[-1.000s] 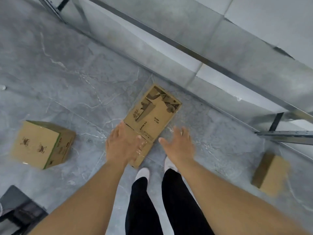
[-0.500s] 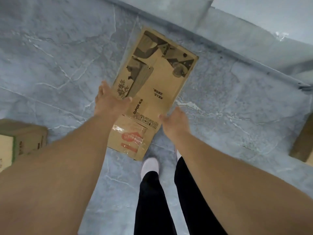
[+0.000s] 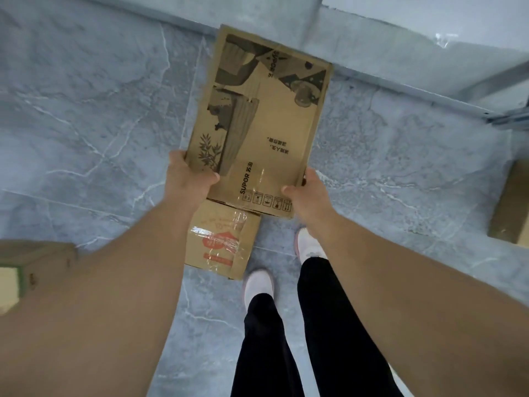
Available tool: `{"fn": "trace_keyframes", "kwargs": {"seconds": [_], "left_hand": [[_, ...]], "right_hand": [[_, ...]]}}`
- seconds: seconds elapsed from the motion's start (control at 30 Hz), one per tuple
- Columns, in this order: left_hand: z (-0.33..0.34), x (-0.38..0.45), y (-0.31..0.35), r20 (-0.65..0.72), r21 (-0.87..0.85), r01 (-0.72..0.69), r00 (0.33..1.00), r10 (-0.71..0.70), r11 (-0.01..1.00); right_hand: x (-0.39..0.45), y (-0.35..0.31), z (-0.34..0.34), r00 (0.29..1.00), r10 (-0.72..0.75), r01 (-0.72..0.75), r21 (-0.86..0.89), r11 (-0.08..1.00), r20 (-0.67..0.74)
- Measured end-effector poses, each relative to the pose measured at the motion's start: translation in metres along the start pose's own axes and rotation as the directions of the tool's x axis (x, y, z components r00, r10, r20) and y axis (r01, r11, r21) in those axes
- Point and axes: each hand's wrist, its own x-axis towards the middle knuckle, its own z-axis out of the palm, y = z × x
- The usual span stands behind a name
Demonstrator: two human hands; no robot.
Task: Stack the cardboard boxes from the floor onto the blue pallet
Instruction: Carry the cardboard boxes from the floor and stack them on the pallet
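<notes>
I see the left hand (image 3: 190, 179) and right hand (image 3: 310, 193) each closing a grip on the near corners of the long cardboard box (image 3: 263, 124) on the floor (image 3: 86, 110). Held only at that end, I judge its far end could sag or twist free as it lifts.

Large box (image 3: 266, 124): matt brown corrugated cardboard with dark printed artwork; a strip of clear glossy tape crosses its near end.
Small box (image 3: 221, 245): plain brown cardboard wrapped in shiny, wrinkled clear tape over a red print.
Floor (image 3: 100, 110): smooth grey stone-look tiles with white veining and a soft sheen.
Side boxes (image 3: 509, 207): dull brown cardboard.
Trousers (image 3: 329, 325): matt black cloth.
Shoes (image 3: 259, 285): pale, soft-looking fabric.
Rail (image 3: 506, 117): grey metal.
</notes>
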Motion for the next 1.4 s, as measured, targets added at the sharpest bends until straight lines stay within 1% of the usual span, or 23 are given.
{"fn": "trace_keyframes", "kwargs": {"seconds": [0.17,0.23,0.33,0.47,0.57,0.73,0.83,0.93,1.03,1.13,1.23,1.4], "left_hand": [[-0.009,-0.076,0.037,0.056,0.03,-0.042,0.998,0.04,0.999],[-0.012,-0.111,0.053,0.086,0.088,-0.057,0.995,0.05,0.995],[-0.018,-0.171,0.077,0.14,0.167,-0.133,0.984,0.11,0.977],[-0.025,-0.253,0.102,0.299,0.243,-0.278,0.933,0.201,0.929],[-0.024,-0.308,0.119,0.395,0.28,-0.367,0.886,0.242,0.887],[0.001,-0.387,0.143,0.584,0.268,-0.51,0.761,0.283,0.817],[0.025,-0.436,0.152,0.672,0.24,-0.598,0.671,0.314,0.765],[0.053,-0.488,0.155,0.742,0.235,-0.686,0.584,0.328,0.689],[0.084,-0.543,0.152,0.797,0.216,-0.744,0.508,0.327,0.632],[0.118,-0.605,0.14,0.837,0.215,-0.811,0.44,0.326,0.544],[0.155,-0.667,0.122,0.885,0.183,-0.859,0.356,0.299,0.478],[0.218,-0.765,0.088,0.936,0.153,-0.936,0.241,0.259,0.316]], "right_hand": [[-0.064,-0.025,-0.06,0.996,-0.069,0.071,0.024,0.997,-0.06],[-0.097,-0.032,-0.087,0.992,-0.085,0.09,0.048,0.995,-0.094],[-0.153,-0.033,-0.127,0.986,-0.081,0.09,0.064,0.994,-0.143],[-0.238,-0.016,-0.176,0.97,-0.032,0.067,0.138,0.988,-0.24],[-0.299,0.008,-0.205,0.945,-0.016,0.087,0.201,0.976,-0.328],[-0.38,0.06,-0.247,0.887,0.096,0.051,0.303,0.952,-0.452],[-0.424,0.095,-0.272,0.828,0.133,0.108,0.387,0.916,-0.544],[-0.468,0.133,-0.296,0.783,0.173,0.159,0.462,0.872,-0.597],[-0.511,0.175,-0.317,0.733,0.228,0.213,0.534,0.818,-0.641],[-0.552,0.227,-0.339,0.678,0.271,0.239,0.553,0.798,-0.684],[-0.591,0.284,-0.359,0.628,0.334,0.28,0.605,0.745,-0.703],[-0.65,0.38,-0.39,0.553,0.421,0.331,0.654,0.681,-0.719]]}}
